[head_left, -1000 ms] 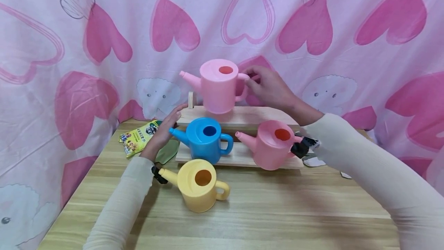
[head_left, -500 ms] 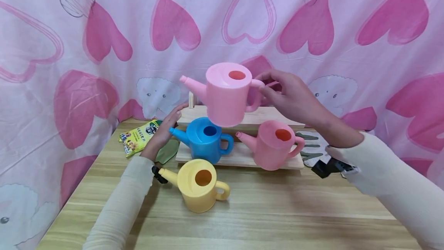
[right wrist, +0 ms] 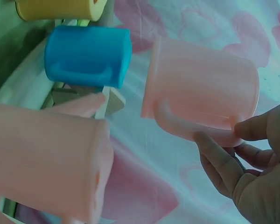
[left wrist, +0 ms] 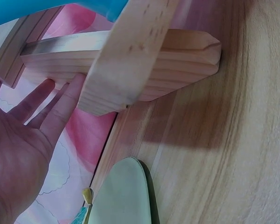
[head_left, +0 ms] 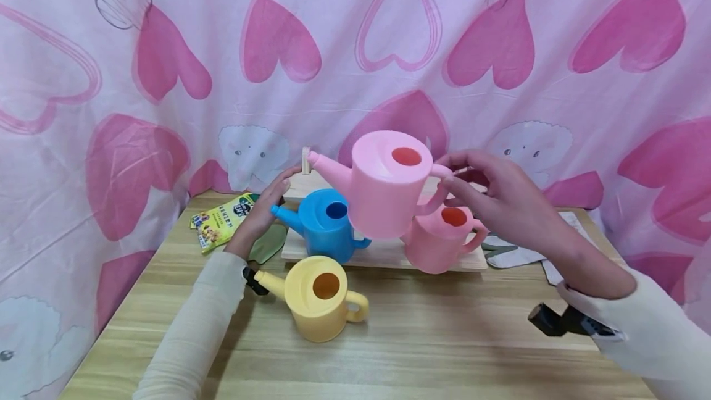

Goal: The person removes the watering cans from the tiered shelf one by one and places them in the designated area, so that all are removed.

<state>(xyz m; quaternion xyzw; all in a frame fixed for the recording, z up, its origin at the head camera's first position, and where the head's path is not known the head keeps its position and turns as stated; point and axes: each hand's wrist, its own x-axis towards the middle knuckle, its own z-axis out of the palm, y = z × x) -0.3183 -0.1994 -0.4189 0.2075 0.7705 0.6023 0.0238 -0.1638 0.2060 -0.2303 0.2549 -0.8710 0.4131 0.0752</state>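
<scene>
By its handle my right hand [head_left: 494, 196] pinches a light pink watering can [head_left: 389, 184], held up in front of the wooden stepped shelf [head_left: 294, 185]. The can overlaps a blue watering can [head_left: 324, 227] and a second pink watering can [head_left: 436, 242], both standing on the lower step. In the right wrist view, thumb and fingers [right wrist: 219, 161] close on the handle. At the shelf's left end rests my left hand [head_left: 265, 205], its fingers [left wrist: 63, 105] straight against the wood. A yellow watering can [head_left: 316, 301] stands on the table in front.
A yellow printed packet [head_left: 219, 224] lies left of the shelf, near a flat green piece [head_left: 269, 244]. Grey-and-white gloves [head_left: 516, 255] lie to the right. Behind the wooden table [head_left: 422, 338] hangs a pink heart-patterned curtain [head_left: 311, 97].
My right hand has brought the light pink watering can from above the top step toward me, down and to the right. The left hand has stayed put.
</scene>
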